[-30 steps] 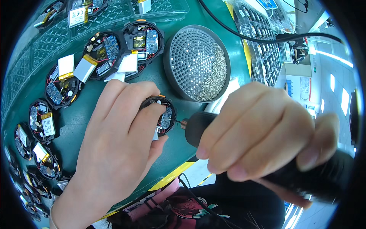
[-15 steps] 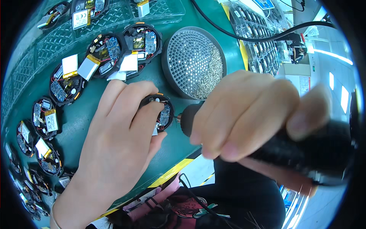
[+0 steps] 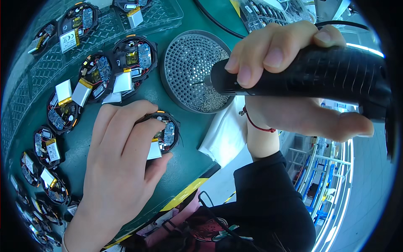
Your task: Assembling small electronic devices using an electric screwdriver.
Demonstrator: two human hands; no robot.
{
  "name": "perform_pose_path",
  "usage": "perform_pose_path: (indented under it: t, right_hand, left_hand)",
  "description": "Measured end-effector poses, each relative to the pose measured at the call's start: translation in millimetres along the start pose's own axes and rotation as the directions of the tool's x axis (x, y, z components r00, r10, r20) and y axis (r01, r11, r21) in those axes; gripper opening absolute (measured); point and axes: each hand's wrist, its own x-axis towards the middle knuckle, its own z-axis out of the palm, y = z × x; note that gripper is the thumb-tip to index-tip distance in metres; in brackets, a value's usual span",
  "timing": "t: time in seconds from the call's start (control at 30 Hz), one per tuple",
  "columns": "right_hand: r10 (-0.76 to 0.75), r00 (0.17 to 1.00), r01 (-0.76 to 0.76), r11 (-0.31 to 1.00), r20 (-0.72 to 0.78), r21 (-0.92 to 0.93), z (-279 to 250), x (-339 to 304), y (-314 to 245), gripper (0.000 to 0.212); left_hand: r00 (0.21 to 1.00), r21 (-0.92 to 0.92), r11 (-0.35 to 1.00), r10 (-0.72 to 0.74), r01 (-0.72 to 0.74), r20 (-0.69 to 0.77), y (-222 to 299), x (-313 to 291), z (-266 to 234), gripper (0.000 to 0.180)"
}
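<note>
My left hand (image 3: pixel 121 164) lies over a small round black housing (image 3: pixel 169 133) on the green bench, its fingers and thumb closed around the rim. Blue circuit board and a white battery pack (image 3: pixel 154 150) show between the fingers. A black electric screwdriver (image 3: pixel 323 75) is gripped in my right hand (image 3: pixel 285 52), held nearly level. Its thin bit reaches over a round grey dish (image 3: pixel 165 77) with a perforated plate. Small silver screws (image 3: pixel 215 101) are heaped at the dish's near right side. Whether a screw sits on the bit I cannot tell.
Several similar housings with loose batteries (image 3: pixel 63 92) curve along the left of the bench (image 3: pixel 189 138). A clear plastic tray (image 3: pixel 161 17) holds more at the back. A black cable (image 3: pixel 218 23) crosses behind the dish. White cloth (image 3: pixel 222 134) hangs at the bench's right edge.
My right hand has carried the screwdriver up and away from beside the housing, bringing its bit over the screw dish. The left hand keeps its hold. The whole view has shifted slightly.
</note>
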Motion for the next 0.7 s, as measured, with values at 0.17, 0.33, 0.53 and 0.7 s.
perform_pose_path:
  t: [0.17,0.33,0.53,0.7]
  right_hand:
    - [0.011,0.999,-0.012,1.0,0.04,0.016,-1.6,0.1,7.4,0.102]
    - [0.002,1.0,-0.002,1.0,0.015,-0.016,4.0,1.2,-7.9,0.095]
    - [-0.044,0.993,0.056,0.992,-0.105,0.112,35.7,2.6,-5.2,0.077]
    - [-0.119,0.981,0.133,0.988,-0.153,0.083,48.4,2.1,10.6,0.076]
  left_hand:
    - [1.0,0.004,1.0,-0.009,0.009,-0.009,-2.3,-2.6,-0.8,0.047]
    - [1.0,-0.016,1.0,-0.01,0.01,-0.012,-3.2,-1.3,-2.8,0.047]
    - [0.999,-0.006,1.0,-0.028,0.028,-0.028,-3.3,-1.0,-0.7,0.046]
    - [0.999,0.007,1.0,-0.024,0.024,-0.034,-4.5,-2.6,-0.6,0.045]
